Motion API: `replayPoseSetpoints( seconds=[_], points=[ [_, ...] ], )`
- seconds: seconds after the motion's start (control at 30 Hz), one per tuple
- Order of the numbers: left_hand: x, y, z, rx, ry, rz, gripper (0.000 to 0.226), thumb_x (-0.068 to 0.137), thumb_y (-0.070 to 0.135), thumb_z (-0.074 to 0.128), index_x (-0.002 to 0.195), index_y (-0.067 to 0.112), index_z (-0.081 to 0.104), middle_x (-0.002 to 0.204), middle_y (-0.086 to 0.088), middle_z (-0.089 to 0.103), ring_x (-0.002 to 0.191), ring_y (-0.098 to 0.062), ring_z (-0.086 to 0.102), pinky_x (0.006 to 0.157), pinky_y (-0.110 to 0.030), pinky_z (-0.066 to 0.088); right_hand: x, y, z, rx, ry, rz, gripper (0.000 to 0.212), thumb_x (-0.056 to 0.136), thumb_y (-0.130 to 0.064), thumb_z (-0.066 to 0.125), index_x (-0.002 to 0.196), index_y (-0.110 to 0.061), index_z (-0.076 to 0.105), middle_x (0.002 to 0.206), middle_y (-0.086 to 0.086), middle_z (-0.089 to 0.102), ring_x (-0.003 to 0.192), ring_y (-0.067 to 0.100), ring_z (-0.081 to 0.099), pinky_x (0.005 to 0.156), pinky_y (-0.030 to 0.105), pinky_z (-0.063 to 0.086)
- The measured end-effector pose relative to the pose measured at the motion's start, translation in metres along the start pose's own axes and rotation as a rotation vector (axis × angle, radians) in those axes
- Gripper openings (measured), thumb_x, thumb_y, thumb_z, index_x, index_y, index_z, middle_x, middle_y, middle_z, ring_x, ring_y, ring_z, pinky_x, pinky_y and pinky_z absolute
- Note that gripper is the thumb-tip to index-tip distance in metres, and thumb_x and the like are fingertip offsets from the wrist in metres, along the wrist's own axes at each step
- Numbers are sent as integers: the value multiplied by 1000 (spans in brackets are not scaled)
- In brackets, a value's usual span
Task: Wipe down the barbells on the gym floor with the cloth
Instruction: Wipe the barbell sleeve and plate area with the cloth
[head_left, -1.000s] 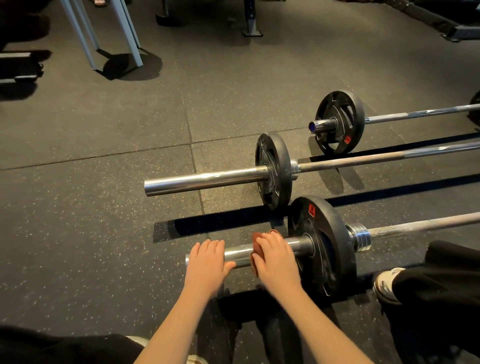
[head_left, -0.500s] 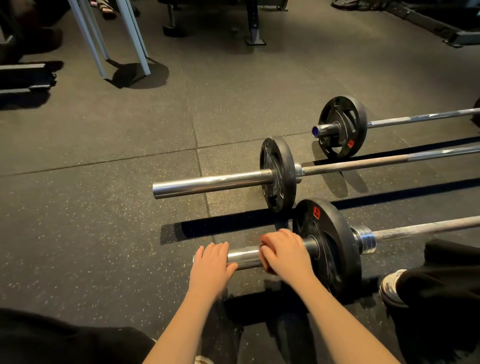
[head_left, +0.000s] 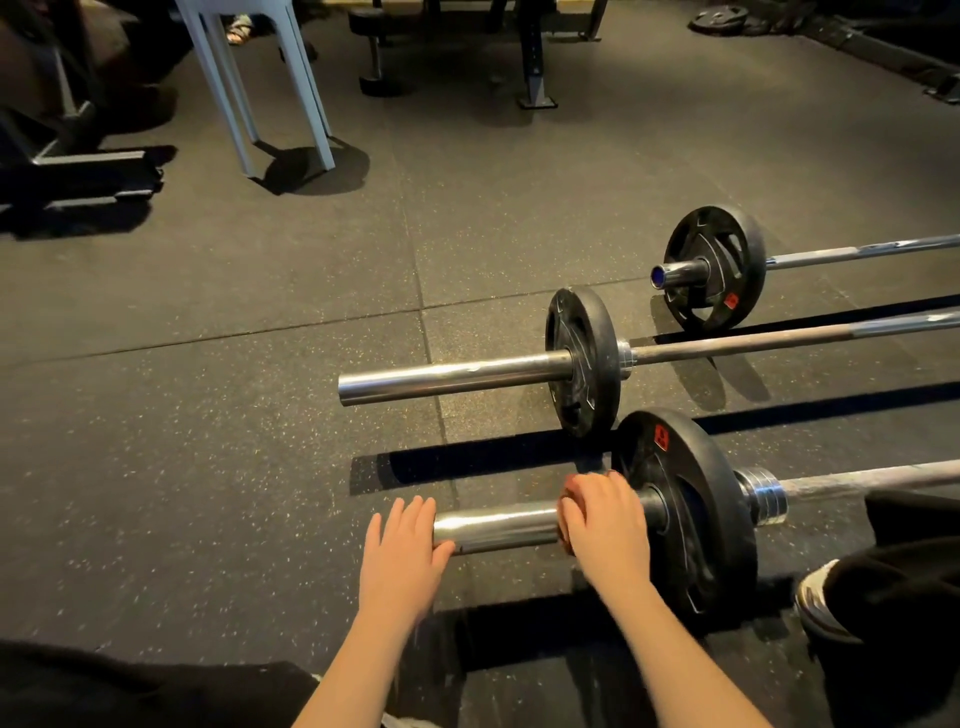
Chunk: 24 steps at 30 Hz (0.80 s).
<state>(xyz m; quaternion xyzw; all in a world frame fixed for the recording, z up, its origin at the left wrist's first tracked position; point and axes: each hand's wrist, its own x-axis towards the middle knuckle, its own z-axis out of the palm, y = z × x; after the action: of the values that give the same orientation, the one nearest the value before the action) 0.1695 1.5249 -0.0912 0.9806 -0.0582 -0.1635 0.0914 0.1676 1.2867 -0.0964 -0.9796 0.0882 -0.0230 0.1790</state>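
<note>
Status: working the nearest barbell (head_left: 857, 479), the one with a short polished steel sleeve (head_left: 498, 525) and a black round weight plate (head_left: 685, 514) with a red tag. Right hand (head_left: 605, 519) is curled over the sleeve just beside the plate, gripping a small reddish-brown cloth (head_left: 570, 488) against the steel; only the cloth's edge shows past the fingers. Left hand (head_left: 402, 551) is flat, fingers straight, resting on the sleeve's free end and holding nothing, probably steadying the bar against rolling. Bare sleeve between the hands is shiny, but I can't tell wiped from unwiped. Judgement: early. The cloth sits at the plate end of one sleeve; this bar's collar, long shaft and other end look still to do. Middle barbell (head_left: 452, 376) with a long chrome sleeve and far barbell (head_left: 680, 273) with a blue-capped end lie parallel on the speckled black rubber gym floor (head_left: 208, 415), well apart from both hands, so assume both are outstanding.
</note>
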Motion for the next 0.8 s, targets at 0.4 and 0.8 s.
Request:
replayPoseSetpoints(
  seconds=[0.4,0.8],
  points=[
    [-2,2,-3,-83,-41,-38,56,103,41,30,153,21,14,161,6,11,149,-18,3,119,-41,5,-4,-16,5,42,-50,-122,20,94,-35,50,109,-28,60,107,-12,58,112,16,49,98,32,38],
    [-2,7,-7,-154,-49,-80,52,104,39,28,152,20,21,159,5,18,148,-18,7,119,-43,6,-7,-37,0,27,-144,-148,38,101,-35,40,136,-24,48,142,-8,44,141,20,27,117,33,13]
  ],
)
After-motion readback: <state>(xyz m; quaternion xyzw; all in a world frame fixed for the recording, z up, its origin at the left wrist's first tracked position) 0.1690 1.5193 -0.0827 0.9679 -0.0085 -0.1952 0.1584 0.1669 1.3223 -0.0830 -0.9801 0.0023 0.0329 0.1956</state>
